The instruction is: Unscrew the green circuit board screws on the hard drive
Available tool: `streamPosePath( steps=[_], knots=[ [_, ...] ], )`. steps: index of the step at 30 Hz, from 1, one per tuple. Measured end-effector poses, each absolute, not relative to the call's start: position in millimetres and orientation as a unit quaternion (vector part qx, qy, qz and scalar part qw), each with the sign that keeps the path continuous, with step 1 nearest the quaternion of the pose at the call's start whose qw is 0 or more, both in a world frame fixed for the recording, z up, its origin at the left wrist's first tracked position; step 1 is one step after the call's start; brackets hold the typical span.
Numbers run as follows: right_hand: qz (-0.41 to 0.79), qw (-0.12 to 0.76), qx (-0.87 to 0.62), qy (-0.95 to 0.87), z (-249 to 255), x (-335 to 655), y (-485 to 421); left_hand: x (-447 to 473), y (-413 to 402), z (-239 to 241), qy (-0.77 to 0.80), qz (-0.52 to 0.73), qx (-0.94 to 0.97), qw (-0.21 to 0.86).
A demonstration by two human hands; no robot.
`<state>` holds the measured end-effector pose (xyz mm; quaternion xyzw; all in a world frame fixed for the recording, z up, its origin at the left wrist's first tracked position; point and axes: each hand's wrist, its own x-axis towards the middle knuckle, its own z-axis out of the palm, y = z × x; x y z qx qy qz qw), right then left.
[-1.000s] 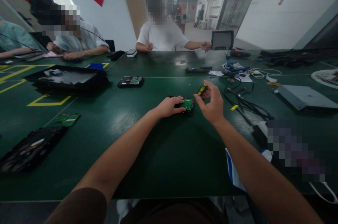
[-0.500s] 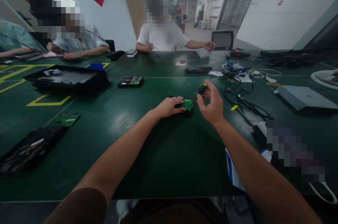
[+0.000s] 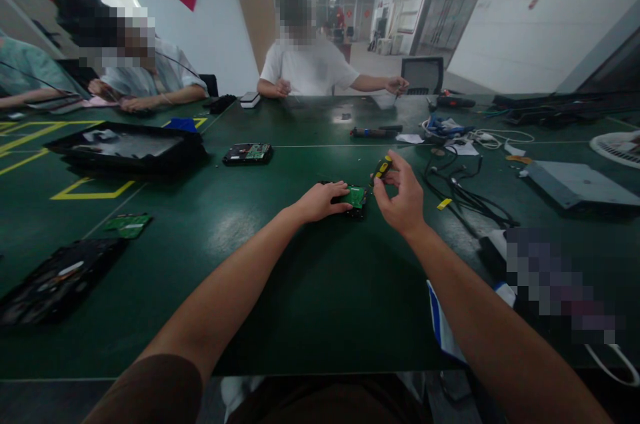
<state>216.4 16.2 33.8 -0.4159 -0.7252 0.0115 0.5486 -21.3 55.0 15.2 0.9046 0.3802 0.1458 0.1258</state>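
Note:
My left hand (image 3: 320,203) lies over the left part of a hard drive (image 3: 356,197). Its thumb presses the near side and its fingers cross the top, so much of the drive is hidden. A green circuit board shows on the uncovered right part. Just right of the drive, my right hand (image 3: 401,196) grips a screwdriver (image 3: 381,171) with a yellow and black handle between thumb and fingers. The handle leans, its upper end to the right. I cannot make out the screwdriver's tip or whether it touches the drive.
Another drive (image 3: 247,153) lies farther left, near a black tray (image 3: 130,147). A loose green board (image 3: 128,225) and a black chassis (image 3: 60,277) are at left. Black cables (image 3: 465,194) and a grey metal box (image 3: 583,184) lie at right. Other people sit across the table.
The screwdriver handle has turned in my right fingers, and more of its yellow pattern shows. My left hand and the hard drive have stayed in place.

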Motion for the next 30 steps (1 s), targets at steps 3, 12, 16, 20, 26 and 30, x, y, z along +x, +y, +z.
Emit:
streamPosePath(
  steps=[3,12,16,20,26,30],
  knots=[
    [0.007,0.551,-0.421,-0.721,34.0,216.2,16.2,-21.0,54.4,15.1,0.381,0.149,0.904,0.124],
    [0.024,0.549,-0.409,-0.728,33.2,215.3,15.7,-20.7,54.3,15.7,0.385,0.148,0.902,0.127],
    [0.004,0.552,-0.419,-0.721,33.5,216.3,16.2,-20.5,54.1,15.0,0.389,0.150,0.900,0.129],
    [0.004,0.550,-0.410,-0.727,33.5,216.4,16.4,-20.7,54.1,14.4,0.385,0.152,0.901,0.128],
    [-0.001,0.550,-0.426,-0.718,32.7,216.2,17.5,-20.7,54.6,13.7,0.388,0.151,0.900,0.126],
    [0.001,0.546,-0.424,-0.722,33.0,217.0,17.3,-21.2,55.4,13.0,0.385,0.152,0.901,0.129]
  ],
)
